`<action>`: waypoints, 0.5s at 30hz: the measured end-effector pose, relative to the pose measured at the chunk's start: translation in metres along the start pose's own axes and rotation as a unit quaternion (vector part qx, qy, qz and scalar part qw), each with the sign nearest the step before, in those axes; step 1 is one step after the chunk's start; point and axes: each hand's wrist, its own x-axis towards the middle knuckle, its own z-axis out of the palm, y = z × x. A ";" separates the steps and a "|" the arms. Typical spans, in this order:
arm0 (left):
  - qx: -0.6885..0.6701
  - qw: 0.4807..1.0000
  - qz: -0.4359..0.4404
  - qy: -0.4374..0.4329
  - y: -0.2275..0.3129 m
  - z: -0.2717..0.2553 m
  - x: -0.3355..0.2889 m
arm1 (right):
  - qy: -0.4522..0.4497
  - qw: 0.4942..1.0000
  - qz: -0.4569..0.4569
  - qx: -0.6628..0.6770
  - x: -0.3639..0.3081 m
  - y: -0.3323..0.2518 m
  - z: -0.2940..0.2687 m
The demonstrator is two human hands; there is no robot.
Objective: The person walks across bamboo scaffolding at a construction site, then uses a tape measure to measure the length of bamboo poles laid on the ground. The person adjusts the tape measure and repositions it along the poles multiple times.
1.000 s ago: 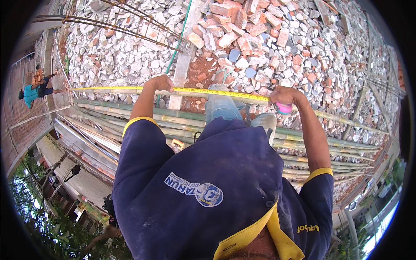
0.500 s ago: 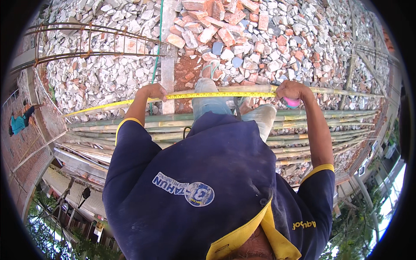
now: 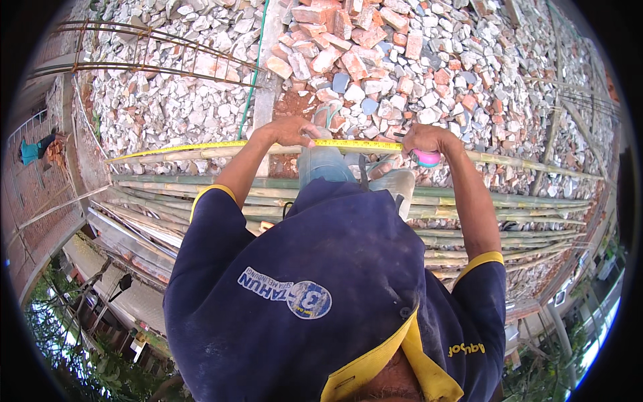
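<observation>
A yellow tape measure blade (image 3: 365,144) stretches across in front of me, running left along a long bamboo pole (image 3: 529,161). My left hand (image 3: 292,131) pinches the blade near its middle, over my knee. My right hand (image 3: 429,139) is closed round the tape measure's pink case (image 3: 426,159), where the blade comes out. A thin dark stick-like thing (image 3: 399,135) pokes out beside the right fingers; its kind is unclear. The blade's far left end is too small to make out.
Several bamboo poles (image 3: 502,201) lie side by side beneath me. Broken bricks (image 3: 341,40) and rubble (image 3: 174,114) cover the ground ahead. A rusty rebar frame (image 3: 154,70) and a green hose-like line (image 3: 253,80) lie ahead left. Another person (image 3: 32,151) is far left.
My left hand has slid right along the blade, and my right hand has come left with the case, so the hands are closer together. The view has shifted slightly.
</observation>
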 end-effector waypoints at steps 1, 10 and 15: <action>0.008 1.000 0.003 0.008 0.015 0.008 0.008 | 0.010 0.999 -0.025 -0.017 0.002 0.002 0.003; -0.008 0.993 -0.041 0.112 0.038 0.087 0.042 | -0.021 0.979 -0.198 -0.044 0.021 0.032 0.026; 0.086 0.971 -0.161 0.156 0.042 0.122 0.047 | -0.019 0.947 -0.270 -0.172 0.032 0.047 0.061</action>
